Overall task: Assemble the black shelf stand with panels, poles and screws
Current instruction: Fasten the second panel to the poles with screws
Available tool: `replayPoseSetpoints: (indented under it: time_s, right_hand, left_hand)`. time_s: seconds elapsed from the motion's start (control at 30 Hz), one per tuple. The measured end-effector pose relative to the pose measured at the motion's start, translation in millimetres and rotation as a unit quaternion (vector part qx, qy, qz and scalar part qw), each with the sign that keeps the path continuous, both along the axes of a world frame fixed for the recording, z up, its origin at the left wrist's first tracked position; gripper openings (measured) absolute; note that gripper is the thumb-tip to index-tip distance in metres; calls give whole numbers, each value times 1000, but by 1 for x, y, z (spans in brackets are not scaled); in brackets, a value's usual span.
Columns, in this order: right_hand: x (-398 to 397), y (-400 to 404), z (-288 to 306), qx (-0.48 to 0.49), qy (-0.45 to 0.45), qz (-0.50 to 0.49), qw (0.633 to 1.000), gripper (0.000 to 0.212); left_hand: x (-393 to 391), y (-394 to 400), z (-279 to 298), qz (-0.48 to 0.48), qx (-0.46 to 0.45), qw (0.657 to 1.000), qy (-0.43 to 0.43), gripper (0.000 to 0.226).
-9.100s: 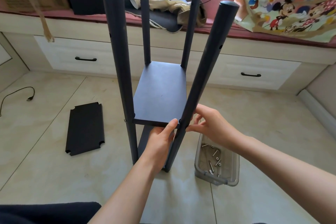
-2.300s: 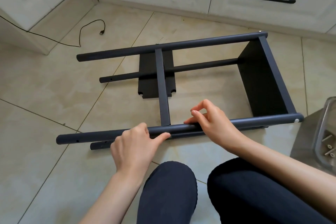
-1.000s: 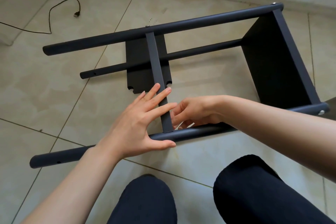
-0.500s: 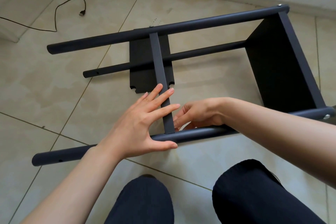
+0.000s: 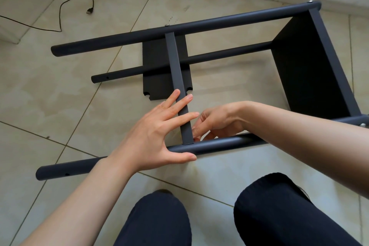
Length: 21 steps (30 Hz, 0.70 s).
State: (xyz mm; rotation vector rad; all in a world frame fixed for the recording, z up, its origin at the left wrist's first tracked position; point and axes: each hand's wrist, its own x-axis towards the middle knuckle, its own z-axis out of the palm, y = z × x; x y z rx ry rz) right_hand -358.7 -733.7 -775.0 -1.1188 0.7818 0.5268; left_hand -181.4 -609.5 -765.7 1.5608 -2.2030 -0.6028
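While lying sideways, black shelf stand (image 5: 199, 24), two panels fitted, poles jutting left.

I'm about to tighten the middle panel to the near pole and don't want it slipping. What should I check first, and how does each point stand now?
1. Stand lying on its side on the floor: ok.
2. Left hand steadying: ok, straight fingers press the middle panel, thumb along the near pole.
3. Right hand at the joint: ok, fingers curled beside the panel's end.
4. Screw in the right hand: cannot tell, fingers hide it.
5. Panel's far end meets the far pole: ok.
6. Spare panel under the frame: not ok, could get in the way.
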Motion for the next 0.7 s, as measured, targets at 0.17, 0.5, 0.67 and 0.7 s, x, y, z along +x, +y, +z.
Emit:
replayPoseSetpoints:
  time_s: [0.17,0.5,0.67,0.7]
  right_hand:
    - [3,3,-5,-8,10,16,1000,27]
    - [-2,-2,-8,24,-22,4,999,15]
    - [4,2,-9,5,12,12,1000,27]
    - [5,4,-10,6,12,14,1000,30]
  left_hand:
    - [0,0,-1,-1,0,1000,6,80]
    - [1,0,0,-2,1,1000,0,80]
    - [1,1,1,-3,1,1000,-6,79]
    - [1,1,1,-2,2,1000,-7,80]
